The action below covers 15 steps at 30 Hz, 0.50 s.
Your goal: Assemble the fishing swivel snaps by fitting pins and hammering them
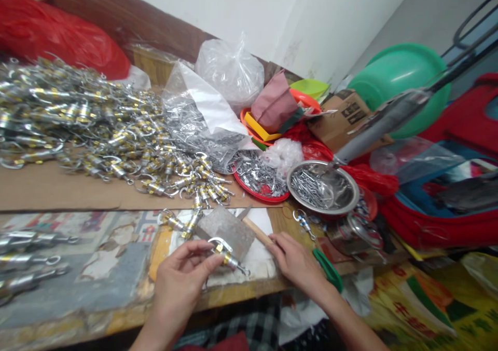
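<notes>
My left hand [182, 273] pinches a silver and brass hook fitting [227, 257] between thumb and fingers; it has a curved hook at one end and a small eye at the other. Under it lies a flat grey metal block [229, 231] on white cloth or paper. To the right, my right hand [298, 260] is closed around the wooden handle of a small hammer [257, 230], whose narrow metal head rests by the block's far corner. Two more hook fittings [190, 224] lie at the block's left side.
A big pile of hook fittings [89, 107] covers cardboard at the left back. A red plate [268, 199] and a steel bowl [354, 195] hold small metal parts. Green-handled scissors [329, 270] lie at the table edge. A grey bar tool [383, 127] slants above the bowl.
</notes>
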Motion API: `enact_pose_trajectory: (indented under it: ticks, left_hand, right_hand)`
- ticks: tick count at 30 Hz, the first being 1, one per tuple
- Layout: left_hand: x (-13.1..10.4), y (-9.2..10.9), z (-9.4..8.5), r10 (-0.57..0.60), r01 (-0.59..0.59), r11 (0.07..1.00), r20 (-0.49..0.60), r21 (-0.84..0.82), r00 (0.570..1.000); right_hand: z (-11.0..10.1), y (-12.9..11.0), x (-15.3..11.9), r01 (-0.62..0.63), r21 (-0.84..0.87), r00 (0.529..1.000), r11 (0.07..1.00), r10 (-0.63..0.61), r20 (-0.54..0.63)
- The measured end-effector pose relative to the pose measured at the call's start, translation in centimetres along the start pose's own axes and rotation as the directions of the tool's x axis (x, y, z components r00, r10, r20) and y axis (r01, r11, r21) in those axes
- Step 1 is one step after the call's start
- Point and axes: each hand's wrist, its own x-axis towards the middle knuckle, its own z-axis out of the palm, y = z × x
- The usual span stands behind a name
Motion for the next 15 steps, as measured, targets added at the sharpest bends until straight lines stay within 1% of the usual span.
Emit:
enact_pose_trajectory:
  ticks: [5, 8, 9, 10, 12, 13, 14, 15]
  left_hand:
    - [0.0, -0.2, 0.1, 0.022, -0.022, 1.000, -0.018, -0.013, 1.000]
    - [0.2, -0.5, 0.1, 0.021, -0.022, 0.999, -0.011, -0.045, 1.000]
    - [0.2, -0.7, 0.1, 0.027, -0.028, 0.998, -0.015, -0.059, 1.000]
    - [0.3, -0.9, 0.1, 0.036, -0.038, 0.997, -0.020, -0.072, 0.999]
    - [0.5, -1.2, 0.0, 0.060, -0.062, 0.994, -0.031, -0.089, 0.998]
    - [0.6, -1.4, -0.1, 0.070, -0.073, 0.993, -0.031, -0.090, 0.997]
    - [0.7, -1.5, -0.1, 0.078, -0.081, 0.993, -0.030, -0.086, 0.996]
    - [0.7, -1.6, -0.2, 0.085, -0.087, 0.993, -0.029, -0.081, 0.996]
  right_hand:
    - [0.5, -0.5, -0.1, -0.043, 0.140, 0.999, 0.989, 0.045, -0.010]
    - [0.4, -0.4, 0.2, -0.083, 0.252, 0.996, 0.964, 0.078, 0.031]
    - [0.1, -0.4, 0.2, -0.081, 0.269, 0.997, 0.960, 0.079, 0.018]
    - [-0.1, -0.5, 0.1, -0.062, 0.271, 0.997, 0.961, 0.071, -0.022]
    - [-1.0, -0.9, -0.5, 0.026, 0.241, 0.986, 0.970, 0.014, -0.166]
    - [-1.5, -1.3, -1.0, 0.091, 0.215, 0.969, 0.972, -0.036, -0.244]
    - [-2.0, -1.7, -1.5, 0.160, 0.189, 0.951, 0.969, -0.099, -0.294]
    - [-2.5, -2.2, -2.1, 0.227, 0.163, 0.936, 0.960, -0.169, -0.308]
